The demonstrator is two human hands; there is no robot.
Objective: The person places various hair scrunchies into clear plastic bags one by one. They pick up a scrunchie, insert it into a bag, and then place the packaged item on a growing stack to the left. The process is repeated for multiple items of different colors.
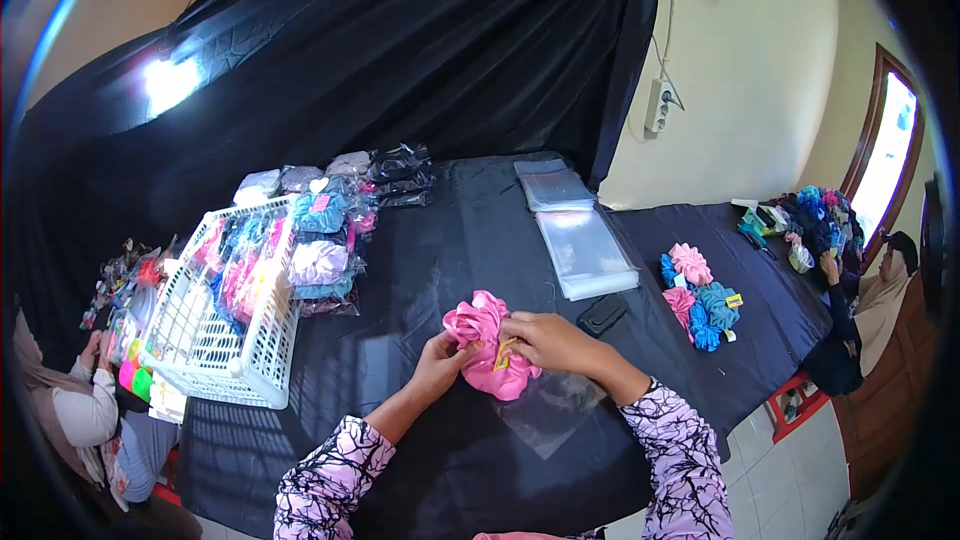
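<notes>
Between my hands is a pink satin scrunchie (pixel 480 315) with a yellow tag (pixel 503 355) hanging at its middle. My left hand (pixel 436 369) grips its left side, thumb on top of the folds. At the right side, my right hand (pixel 551 343) pinches the fabric just above the tag. A clear plastic bag (pixel 551 416) lies on the black cloth below the scrunchie and my right wrist. The scrunchie covers part of that bag.
A white plastic basket (pixel 262 382) of bagged scrunchies stands left, beside stacked bagged scrunchies (pixel 321 262). Clear bag stacks (pixel 589 251), a black case-like object (pixel 602 314) and loose scrunchies (pixel 705 300) lie right. People sit at the left (pixel 82 412) and right (pixel 874 307).
</notes>
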